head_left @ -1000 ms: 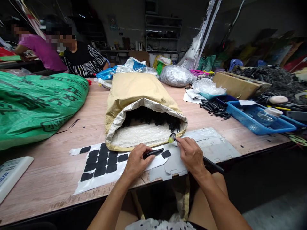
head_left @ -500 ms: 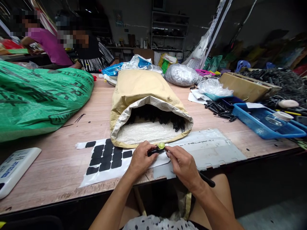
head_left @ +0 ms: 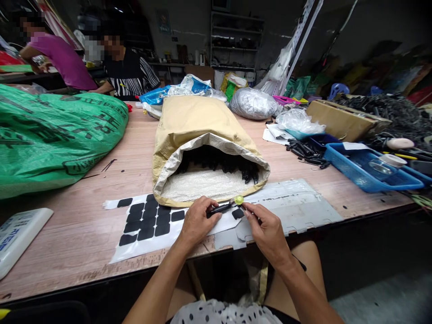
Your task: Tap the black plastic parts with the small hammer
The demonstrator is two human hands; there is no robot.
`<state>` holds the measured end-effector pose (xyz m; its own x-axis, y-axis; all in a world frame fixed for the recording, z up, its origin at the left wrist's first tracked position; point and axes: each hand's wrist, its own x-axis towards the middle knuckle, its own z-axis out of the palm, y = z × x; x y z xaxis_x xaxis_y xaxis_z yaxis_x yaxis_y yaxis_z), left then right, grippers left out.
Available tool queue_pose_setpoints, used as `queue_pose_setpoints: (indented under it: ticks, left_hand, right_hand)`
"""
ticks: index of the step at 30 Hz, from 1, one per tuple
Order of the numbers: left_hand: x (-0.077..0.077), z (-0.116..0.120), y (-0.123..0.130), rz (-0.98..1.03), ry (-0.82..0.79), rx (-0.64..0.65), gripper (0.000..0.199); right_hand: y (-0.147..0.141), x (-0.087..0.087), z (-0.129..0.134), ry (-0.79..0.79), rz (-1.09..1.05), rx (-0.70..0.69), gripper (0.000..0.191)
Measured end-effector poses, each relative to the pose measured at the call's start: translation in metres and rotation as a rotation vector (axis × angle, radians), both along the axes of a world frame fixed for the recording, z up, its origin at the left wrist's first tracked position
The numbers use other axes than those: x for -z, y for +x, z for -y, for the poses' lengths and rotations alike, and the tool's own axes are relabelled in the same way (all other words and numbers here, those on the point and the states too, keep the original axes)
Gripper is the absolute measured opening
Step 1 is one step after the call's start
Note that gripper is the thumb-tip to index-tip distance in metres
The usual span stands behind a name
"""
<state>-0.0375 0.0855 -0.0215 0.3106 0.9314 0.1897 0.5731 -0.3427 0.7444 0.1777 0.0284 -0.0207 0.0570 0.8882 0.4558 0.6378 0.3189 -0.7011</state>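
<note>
While the left hand [head_left: 196, 222] pinches the black piece [head_left: 220, 209] over the white sheet [head_left: 139, 249] and the right hand [head_left: 268, 228] pinches the yellow-headed mallet [head_left: 239, 200], good control needs fingertips clear of its head.

The wood-grained bench [head_left: 135, 135] carried a tan sack [head_left: 199, 117], a green sack [head_left: 60, 139], a white sheet of black pads [head_left: 145, 225], a grey plastic board [head_left: 293, 202], a blue tray [head_left: 357, 173] and a cardboard box [head_left: 337, 119].
</note>
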Motion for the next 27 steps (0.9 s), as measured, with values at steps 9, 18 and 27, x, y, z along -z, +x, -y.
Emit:
queue_pose_setpoints:
  ticks: [9, 18, 27]
  left_hand:
    - [-0.011, 0.010, 0.005, -0.155, 0.098, 0.025, 0.039]
    - [-0.034, 0.001, 0.011, -0.361, 0.180, 0.387, 0.077]
    - [-0.040, -0.004, 0.016, -0.335, 0.091, 0.386, 0.057]
  right_hand:
    - [0.027, 0.011, 0.000, 0.078, 0.446, 0.301, 0.029]
    - [0.024, 0.017, -0.002, 0.060, 0.568, 0.368, 0.026]
    - [0.022, 0.016, -0.001, 0.046, 0.570, 0.385, 0.027]
